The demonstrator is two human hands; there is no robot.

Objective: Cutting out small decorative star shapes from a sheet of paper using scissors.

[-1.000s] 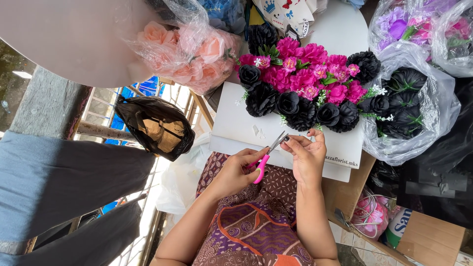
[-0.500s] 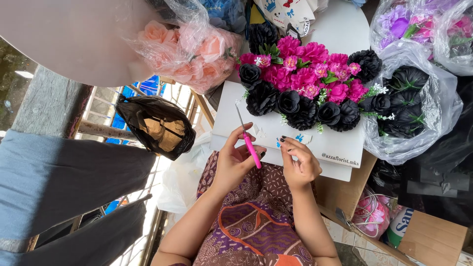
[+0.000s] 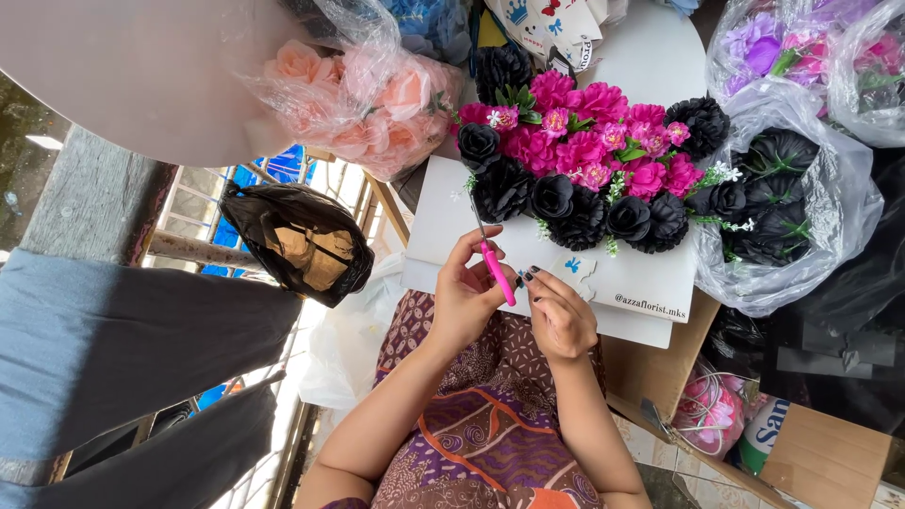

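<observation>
2 hands over the lap, head view only. Left hand (image 3: 462, 297) is pinched around pink-handled scissors (image 3: 493, 262), blades pointing up toward the flowers, handle resting against the palm and fingers. Right hand (image 3: 558, 316) sits just beside it, fingers curled in, dark nails showing; cannot tell if it grips anything. Both hands sit at the near edge of a white board (image 3: 443, 212). The board carries a cluster of pink flowers (image 3: 584, 141) ringed by black flowers (image 3: 551, 198), all along its far half. A small white paper cutout with a blue butterfly (image 3: 575, 270) lies on the board's near edge, just beside the right hand. Clear bag of peach flowers (image 3: 377, 104) off the board's far-left corner; clear bag of black flowers (image 3: 782, 207) off its right edge. Black plastic bag (image 3: 297, 240) hangs left of the board. Cardboard box (image 3: 660, 368) under the board's right corner.
</observation>
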